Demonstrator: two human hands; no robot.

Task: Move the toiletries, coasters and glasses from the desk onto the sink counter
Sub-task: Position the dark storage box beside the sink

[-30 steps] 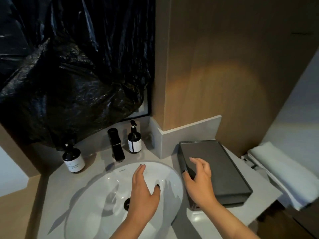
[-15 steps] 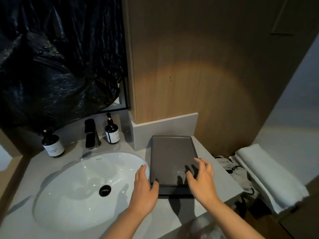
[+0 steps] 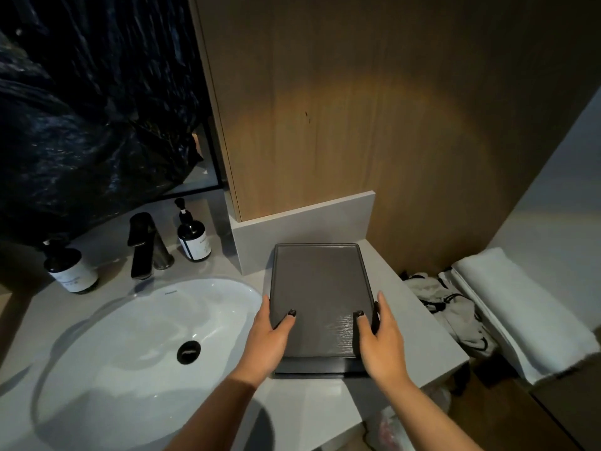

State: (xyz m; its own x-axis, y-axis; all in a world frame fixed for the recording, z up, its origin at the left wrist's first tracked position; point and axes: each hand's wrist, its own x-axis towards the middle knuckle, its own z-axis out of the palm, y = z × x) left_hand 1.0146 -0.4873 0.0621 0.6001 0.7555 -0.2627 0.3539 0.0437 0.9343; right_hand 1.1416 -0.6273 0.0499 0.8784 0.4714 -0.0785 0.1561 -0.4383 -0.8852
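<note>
Both hands grip the flat dark grey rectangular tray [image 3: 320, 297] by its long sides. Left hand [image 3: 268, 340] has its thumb on the top face and fingers down the left edge. Right hand [image 3: 380, 340] mirrors it on the right edge. The tray lies on the pale grey tabletop [image 3: 422, 346], right of the white oval sink basin [image 3: 130, 346], far end close to the grey upstand [image 3: 302, 232].

No toiletries, coasters or glasses on the tray. The desk is not in view.

Risks, as judged:
- The tray's near end sits on a darker base or lip. A lift with uneven grip could tilt it.
- A swing left could clip the dark pump bottle with white label [image 3: 193, 239] or the black tap [image 3: 141, 245].

Room:
- The tabletop's right edge drops off just beside the tray, toward a folded white towel [image 3: 514, 307] and crumpled fabric below.
- Straight up and toward the person looks free.
</note>
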